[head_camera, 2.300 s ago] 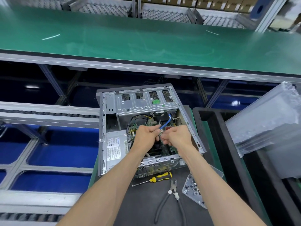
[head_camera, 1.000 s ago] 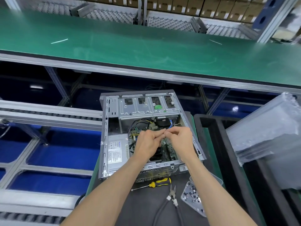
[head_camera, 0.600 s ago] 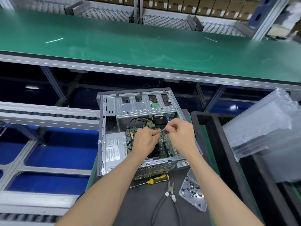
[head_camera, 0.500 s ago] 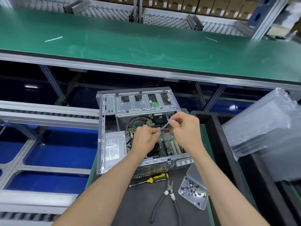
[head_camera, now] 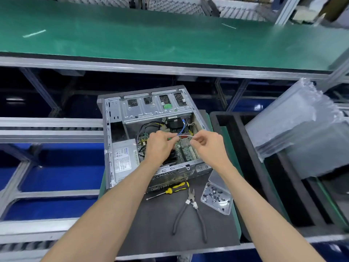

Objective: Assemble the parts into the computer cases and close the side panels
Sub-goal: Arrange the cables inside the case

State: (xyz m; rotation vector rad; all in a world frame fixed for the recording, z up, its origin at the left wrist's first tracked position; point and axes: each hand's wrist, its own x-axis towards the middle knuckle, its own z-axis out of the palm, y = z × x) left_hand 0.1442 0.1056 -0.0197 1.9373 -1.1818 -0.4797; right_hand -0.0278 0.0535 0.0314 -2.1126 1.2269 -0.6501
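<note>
Item: computer case [head_camera: 151, 129], side panel off, lying open-side up on the dark mat [head_camera: 160, 224] of the worktop, its drive cage at the far end and its rear grille nearest us. No panel shows in view.

Item: left hand [head_camera: 159, 146], over the middle of the case interior, fingers curled and pinching the left end of a thin pale strip [head_camera: 186, 136].

Item: right hand [head_camera: 207, 143], just right of the left, thumb and forefinger pinching the strip's right end. We take the strip for a cable tie, though it is too thin and blurred to be sure.

Relation: the strip runs left to right between the two hands, held above the motherboard [head_camera: 186, 151], with the blue cable [head_camera: 182, 129] just beyond it on the far side. Both hands are equally near; we judge any pull would go along that left-right axis.

Item: power supply [head_camera: 122, 159], near-left corner of the case.

Items near us on the mat: yellow screwdriver [head_camera: 170, 190], cutters [head_camera: 190, 210], clear box of screws [head_camera: 217, 198], lying right of the cutters.
</note>
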